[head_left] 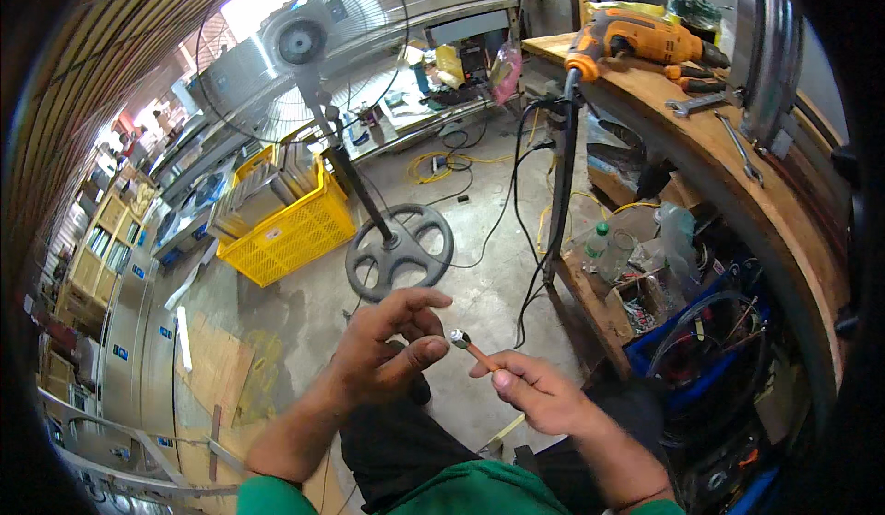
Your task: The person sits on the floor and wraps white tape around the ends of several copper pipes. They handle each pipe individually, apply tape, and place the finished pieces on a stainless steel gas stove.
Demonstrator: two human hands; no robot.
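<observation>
My right hand (pixel 546 397) pinches a short length of copper-coloured tube (pixel 481 358) between thumb and fingers. A silvery metal nut or fitting (pixel 460 339) sits at the tube's upper end, tilted up toward the left. Close to that fitting hovers my left hand (pixel 383 342), its thumb and bent fingers apart and nothing between them. A narrow gap separates the left thumb tip from the metal end. The tube's lower end is hidden inside my right hand.
On the wooden bench (pixel 784 229) at right lie an orange power drill (pixel 645 37) and wrenches (pixel 740 151). A stand fan (pixel 300 43) and a yellow crate (pixel 290 229) stand ahead. Black cables (pixel 516 211) trail down to the floor. Beneath the bench sits a cluttered blue bin (pixel 687 381).
</observation>
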